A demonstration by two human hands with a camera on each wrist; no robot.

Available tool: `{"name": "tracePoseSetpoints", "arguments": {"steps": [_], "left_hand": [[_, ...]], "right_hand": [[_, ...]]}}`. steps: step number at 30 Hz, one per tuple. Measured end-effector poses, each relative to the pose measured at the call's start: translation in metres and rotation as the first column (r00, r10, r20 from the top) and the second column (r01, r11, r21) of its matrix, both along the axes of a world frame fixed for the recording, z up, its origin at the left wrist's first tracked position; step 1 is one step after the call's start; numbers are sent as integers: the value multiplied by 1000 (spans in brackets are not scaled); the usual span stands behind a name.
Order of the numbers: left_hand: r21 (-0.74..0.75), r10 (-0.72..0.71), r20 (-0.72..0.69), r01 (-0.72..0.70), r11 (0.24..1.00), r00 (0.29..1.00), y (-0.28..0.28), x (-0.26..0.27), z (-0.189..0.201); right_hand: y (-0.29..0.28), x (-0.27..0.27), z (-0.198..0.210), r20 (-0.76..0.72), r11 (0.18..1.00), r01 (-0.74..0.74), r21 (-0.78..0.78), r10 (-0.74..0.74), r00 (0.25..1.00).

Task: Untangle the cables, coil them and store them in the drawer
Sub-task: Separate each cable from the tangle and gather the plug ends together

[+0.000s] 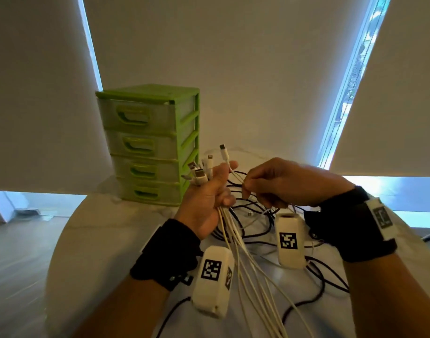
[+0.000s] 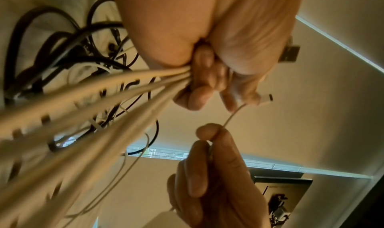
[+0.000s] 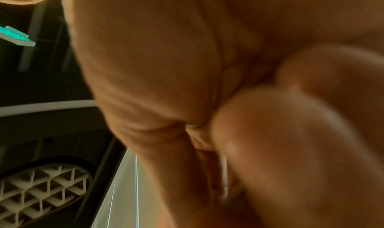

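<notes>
My left hand [image 1: 209, 191] is raised above the table and grips a bundle of several white cables [image 1: 236, 242], their plugs [image 1: 201, 173] sticking up past the fingers. In the left wrist view the same white cables [image 2: 99, 96] run out of the left hand [image 2: 207, 77]. My right hand [image 1: 282, 184] pinches one thin white cable [image 2: 234, 115] just right of the left hand; that pinch [image 2: 207, 133] shows in the left wrist view. A tangle of black cables [image 1: 255, 211] lies on the table beneath both hands. The right wrist view shows only a blurred palm [image 3: 187, 67].
A green set of several drawers [image 1: 150, 145], all closed, stands at the back left of the round white table [image 1: 92, 240]. Black cable loops [image 1: 326, 284] spread over the table's near right. Blinds and a bright window strip [image 1: 350, 81] stand behind.
</notes>
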State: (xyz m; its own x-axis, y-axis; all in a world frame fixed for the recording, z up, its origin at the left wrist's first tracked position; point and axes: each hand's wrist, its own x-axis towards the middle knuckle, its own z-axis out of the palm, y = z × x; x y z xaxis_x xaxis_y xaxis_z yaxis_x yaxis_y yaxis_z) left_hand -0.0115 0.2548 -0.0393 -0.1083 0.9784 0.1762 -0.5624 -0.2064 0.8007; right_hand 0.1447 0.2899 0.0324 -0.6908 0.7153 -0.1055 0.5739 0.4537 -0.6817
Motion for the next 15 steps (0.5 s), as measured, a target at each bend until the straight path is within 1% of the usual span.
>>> {"name": "tracePoseSetpoints", "arguments": {"steps": [3,5,8,12,15], "left_hand": [[19,-11,58,10,1000,998,0,0,1],[30,-16,64,14,999,998,0,0,3],[10,-38,86,37,999,996,2,-2,4],[-51,-15,215,26,998,976,4,-9,6],[-35,12,269,-3,999,963,6,-17,6]], "right_hand": [[1,-4,-3,77,1000,20,-2,-20,997],[1,-5,-5,83,1000,28,-8,-27,996],[4,-3,-5,34,999,30,15,-30,999],[7,9,1,-21,998,37,44,-36,999],[13,22,4,-69,996,77,39,-74,995]]}}
